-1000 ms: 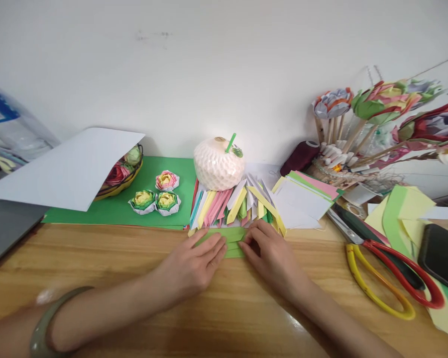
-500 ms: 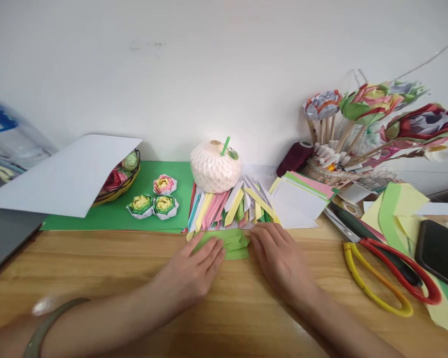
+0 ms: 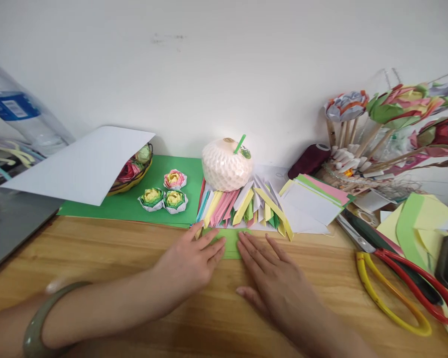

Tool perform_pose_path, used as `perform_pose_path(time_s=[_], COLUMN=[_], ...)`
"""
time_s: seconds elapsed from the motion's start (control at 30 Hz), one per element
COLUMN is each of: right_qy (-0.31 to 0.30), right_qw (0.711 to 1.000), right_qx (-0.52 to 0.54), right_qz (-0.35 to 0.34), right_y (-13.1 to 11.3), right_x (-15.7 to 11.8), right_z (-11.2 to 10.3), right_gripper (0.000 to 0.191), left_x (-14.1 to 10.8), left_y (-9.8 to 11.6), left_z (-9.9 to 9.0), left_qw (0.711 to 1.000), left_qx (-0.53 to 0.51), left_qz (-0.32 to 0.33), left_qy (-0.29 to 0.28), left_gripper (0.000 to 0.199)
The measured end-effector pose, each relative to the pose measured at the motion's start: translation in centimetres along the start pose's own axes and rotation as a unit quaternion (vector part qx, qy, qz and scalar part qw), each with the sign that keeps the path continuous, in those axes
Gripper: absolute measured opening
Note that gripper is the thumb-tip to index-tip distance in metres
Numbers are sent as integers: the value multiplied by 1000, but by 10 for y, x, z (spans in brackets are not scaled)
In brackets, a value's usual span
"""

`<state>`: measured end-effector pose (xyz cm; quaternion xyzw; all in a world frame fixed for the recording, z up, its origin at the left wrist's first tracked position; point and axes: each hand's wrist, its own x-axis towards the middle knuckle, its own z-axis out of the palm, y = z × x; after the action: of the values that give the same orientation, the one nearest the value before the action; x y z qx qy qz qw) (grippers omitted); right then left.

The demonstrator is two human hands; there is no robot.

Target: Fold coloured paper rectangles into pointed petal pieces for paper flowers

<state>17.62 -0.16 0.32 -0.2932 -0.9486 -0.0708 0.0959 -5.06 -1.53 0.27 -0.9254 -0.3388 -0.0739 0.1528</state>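
Note:
A light green strip of folded paper (image 3: 231, 243) lies flat on the wooden table, partly covered by my fingers. My left hand (image 3: 194, 261) rests on its left end with the fingers spread. On its right end lie the stretched fingers of my right hand (image 3: 272, 273), thumb apart on the wood. Just behind the strip is a row of folded paper pieces (image 3: 224, 206) in pink, yellow, white and green. A white textured round container (image 3: 227, 166) with a green stick on top stands behind them.
Three paper flowers (image 3: 163, 194) sit on green card (image 3: 108, 209) at left, by a basket under a white sheet (image 3: 82, 161). Scissors (image 3: 392, 293) lie at right near stacked paper squares (image 3: 313, 204), a thread spool (image 3: 309, 160) and paper flowers on sticks (image 3: 346, 107).
My right hand has gone from bent fingers at the strip's right edge to flat, stretched fingers on top of it. My left hand stays on the left end. The view has shifted slightly.

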Motion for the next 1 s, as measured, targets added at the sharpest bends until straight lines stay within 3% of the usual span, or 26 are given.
perform_pose_path(time_s=[0.3, 0.37, 0.47, 0.53, 0.7, 0.8, 1.0], right_qy=[-18, 1, 70, 98, 37, 32, 38], right_qw=[997, 998, 997, 991, 987, 987, 990], right_qx=[-38, -16, 32, 85, 153, 157, 133], right_qz=[-64, -59, 2, 29, 1, 12, -11], right_y=[23, 27, 28, 26, 14, 13, 12], right_x=[-16, -14, -5, 1, 11, 12, 15], right_z=[-3, -6, -13, -16, -11, -5, -2], right_gripper=[93, 80, 42, 26, 20, 22, 18], left_x=[-2, -3, -2, -1, 5, 8, 9], left_y=[-8, -11, -13, -13, -6, -5, -7], left_z=[-4, -3, -1, -1, -2, -1, 4], left_qw=[999, 999, 999, 999, 998, 996, 994], left_qx=[-24, -26, -31, -32, -43, -58, -92], left_qz=[-1, 6, 31, 41, 16, -5, -36], left_qy=[-43, -36, -14, 9, 50, 68, 41], left_gripper=[21, 22, 19, 11, 13, 15, 17])
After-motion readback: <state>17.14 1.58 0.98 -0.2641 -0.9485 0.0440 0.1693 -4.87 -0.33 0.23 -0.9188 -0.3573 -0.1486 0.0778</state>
